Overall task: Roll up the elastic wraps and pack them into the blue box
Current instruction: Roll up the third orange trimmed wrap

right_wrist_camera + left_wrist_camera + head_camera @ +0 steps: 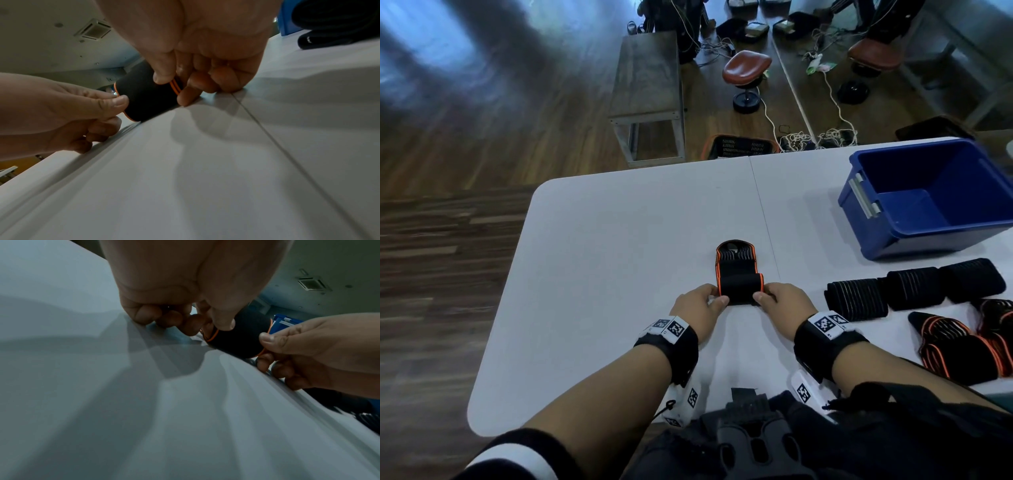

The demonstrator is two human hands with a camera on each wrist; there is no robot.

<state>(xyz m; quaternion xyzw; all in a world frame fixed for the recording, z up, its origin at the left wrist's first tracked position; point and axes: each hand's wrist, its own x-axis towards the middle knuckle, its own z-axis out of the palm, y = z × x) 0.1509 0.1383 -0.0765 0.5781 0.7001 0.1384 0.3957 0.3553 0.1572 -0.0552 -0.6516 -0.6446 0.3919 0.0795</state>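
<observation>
Right now, from the head camera, we see a black elastic wrap with orange edges (739,274) lying on the big white desk (602,274). Its near part is rolled up and its far part lies flat. Our left hand (700,305) pinches the left end of the roll, and our right hand (784,301) pinches the right end. An open blue plastic box (928,198) stands on the desk, far to the right. Three rolled black wraps (911,289) lie in a row in front of the box. Closer to us sits a loose pile of black and orange wraps (962,346).

From the left wrist camera, we see the left thumb on top of the black roll (242,335) and the other fingers curled beside it, touching the desk. The right hand (308,350) grips the other end.

From the right wrist camera, the right thumb presses on the roll (148,99), with curled fingers at its end. The left hand (68,110) pinches the far end.
</observation>
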